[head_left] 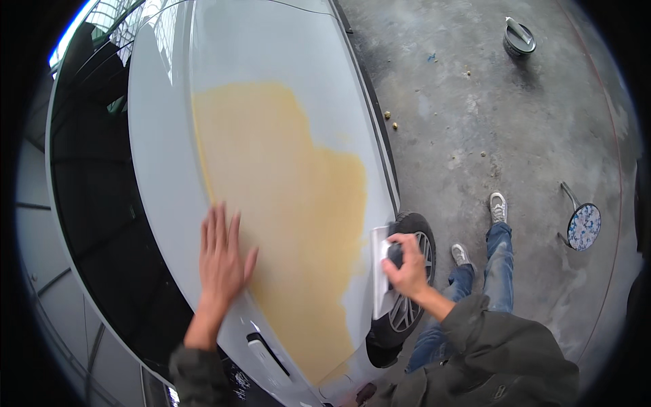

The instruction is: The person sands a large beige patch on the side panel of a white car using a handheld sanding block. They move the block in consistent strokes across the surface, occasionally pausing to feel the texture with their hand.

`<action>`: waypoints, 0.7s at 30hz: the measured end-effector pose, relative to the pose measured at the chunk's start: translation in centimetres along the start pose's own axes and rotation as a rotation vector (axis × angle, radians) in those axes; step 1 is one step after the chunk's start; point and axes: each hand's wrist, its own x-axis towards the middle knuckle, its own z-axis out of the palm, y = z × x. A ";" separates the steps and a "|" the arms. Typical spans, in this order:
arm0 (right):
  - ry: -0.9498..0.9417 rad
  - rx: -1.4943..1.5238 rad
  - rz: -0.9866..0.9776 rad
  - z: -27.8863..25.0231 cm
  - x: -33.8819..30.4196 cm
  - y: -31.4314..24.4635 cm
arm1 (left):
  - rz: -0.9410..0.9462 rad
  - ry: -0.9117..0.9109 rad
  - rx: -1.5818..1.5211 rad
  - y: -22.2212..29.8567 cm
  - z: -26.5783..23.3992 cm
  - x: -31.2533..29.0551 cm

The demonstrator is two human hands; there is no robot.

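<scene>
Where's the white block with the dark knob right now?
The white block is right of centre in the head view, gripped by the right hand, just right of the yellow patch and partly in front of the wheel.

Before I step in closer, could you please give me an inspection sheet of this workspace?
Surface: pale car body panel with a large, uneven yellowish patch.
Job's things: flat white block with a dark knob, beside the wheel; whether it touches the panel is unclear.
Clutter: dark bucket with a pale item on top; small yellowish bits scattered on the floor.
Hands: left hand open, apparently resting at the patch's left edge; right hand gripping the block's knob.
Cables: nothing seen.
Surroundings: grey floor to the right, with a round, pattern-topped stool; dark car glass to the left.
</scene>
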 end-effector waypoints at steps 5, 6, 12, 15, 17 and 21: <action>0.075 0.102 0.111 -7.6 -2.4 4.0 | -0.054 0.117 0.329 -4.0 1.6 17.5; 0.101 0.096 0.124 -8.6 -2.9 5.1 | -0.094 0.132 0.391 -3.9 2.2 19.5; 0.290 0.115 0.217 -13.2 -4.9 8.3 | -0.147 0.054 0.378 3.2 6.6 19.6; 0.311 0.131 0.216 -13.8 -5.0 6.8 | -0.082 0.024 0.316 6.2 8.0 16.5; 0.311 0.156 0.178 -13.9 -5.2 5.4 | -0.052 -0.004 0.328 7.2 7.7 13.2; 0.348 0.285 0.192 -14.5 -7.2 6.0 | -0.008 -0.032 0.306 10.0 9.6 6.9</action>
